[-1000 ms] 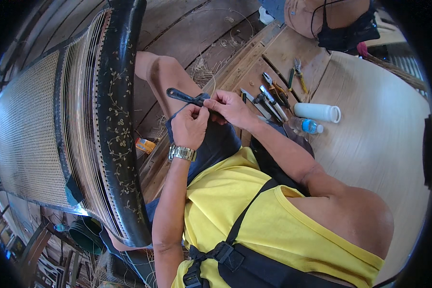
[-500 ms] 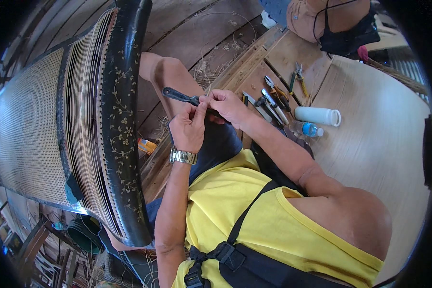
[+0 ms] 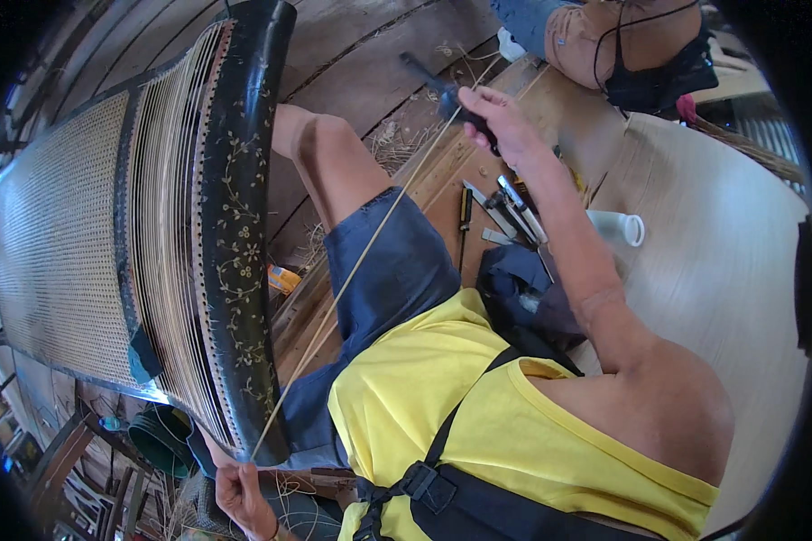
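A long pale cane strand (image 3: 365, 255) runs up across my thigh from the low end of the black chair frame (image 3: 241, 243). Down at that frame's corner, my left hand (image 3: 244, 501) pinches the strand between thumb and fingers. Raised high, my right hand (image 3: 507, 126) is closed around a black-handled tool (image 3: 446, 94); motion blurs it, so its exact kind is unclear. The strand passes right by this tool, and whether it is gripped there I cannot tell. Taut parallel strands (image 3: 167, 216) span between the floral-painted frame and the woven cane panel (image 3: 59, 239).
Several hand tools (image 3: 505, 207) lie on the wooden bench to the right, with a white cylinder (image 3: 615, 227) and dark cloth (image 3: 523, 288) nearby. A pale tabletop (image 3: 713, 243) extends further right. Another person's leg (image 3: 577, 50) is at the top. Cane scraps (image 3: 392, 144) litter the floor.
My hands were together over my lap with the black-handled tool. They have parted: the left went down to the frame's low corner, the right up and away with the tool. The strand now stretches between.
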Tool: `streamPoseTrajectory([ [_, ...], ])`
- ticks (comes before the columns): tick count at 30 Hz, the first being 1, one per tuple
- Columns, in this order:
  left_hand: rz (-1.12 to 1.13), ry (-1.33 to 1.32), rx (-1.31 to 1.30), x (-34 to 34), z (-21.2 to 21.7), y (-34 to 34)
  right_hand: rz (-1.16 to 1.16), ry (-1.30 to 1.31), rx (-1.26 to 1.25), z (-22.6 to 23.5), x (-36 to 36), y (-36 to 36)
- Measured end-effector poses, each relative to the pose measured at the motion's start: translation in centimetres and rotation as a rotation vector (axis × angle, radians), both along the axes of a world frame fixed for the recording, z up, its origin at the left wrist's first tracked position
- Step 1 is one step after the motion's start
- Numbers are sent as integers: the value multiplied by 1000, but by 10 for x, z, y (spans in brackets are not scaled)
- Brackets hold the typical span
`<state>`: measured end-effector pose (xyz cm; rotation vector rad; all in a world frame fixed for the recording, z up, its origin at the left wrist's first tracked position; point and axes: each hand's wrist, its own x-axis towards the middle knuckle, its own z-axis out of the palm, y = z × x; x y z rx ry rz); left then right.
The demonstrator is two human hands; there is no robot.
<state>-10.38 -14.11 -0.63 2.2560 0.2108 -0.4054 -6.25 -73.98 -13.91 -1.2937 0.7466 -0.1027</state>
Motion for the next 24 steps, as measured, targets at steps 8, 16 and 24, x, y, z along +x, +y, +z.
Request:
streamPoseTrajectory([
  [8,-110,-442,-52,38,73,-86,195,23,-140,8,0,122],
  [16,-342,259,-595,85,-86,-248,230,-52,-320,15,-8,181],
  [24,-526,-380,-127,64,-80,-229,257,12,53,-6,6,147],
])
